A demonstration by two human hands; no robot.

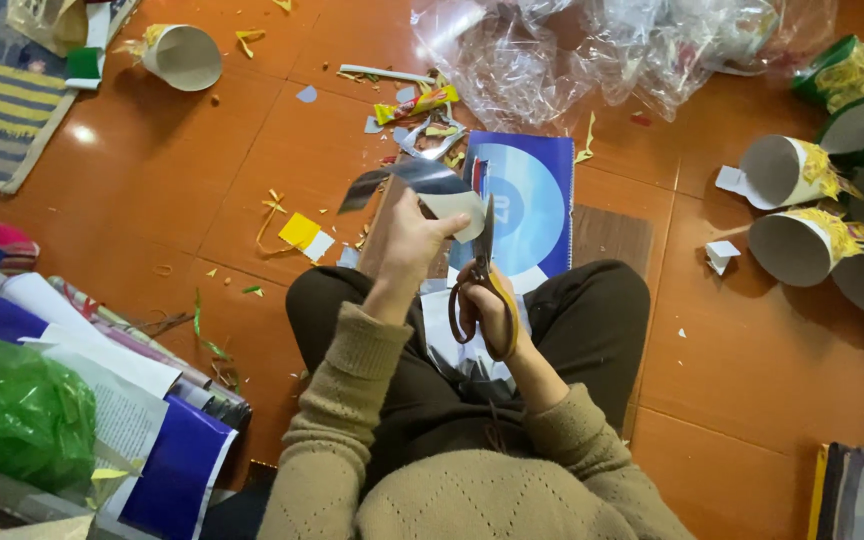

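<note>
Pinching a paper sheet (422, 190) mid-frame, our left hand (407, 240) half hides it; right hand (492, 310) grips scissors (482, 285), fingers buried in the loops.

Seated on the orange tiled floor (282, 150), the person pinches a curved sheet of paper (422, 190) in the left hand (407, 240), while the right hand (487, 310) grips scissors (482, 270) whose blades point up and meet the sheet's pale edge. A blue booklet (527, 200) lies just beyond the knees, among paper scraps. Paper cones (802, 210) lie at the right, a crumpled green plastic bag (17, 415) on stacked sheets at the left.
</note>
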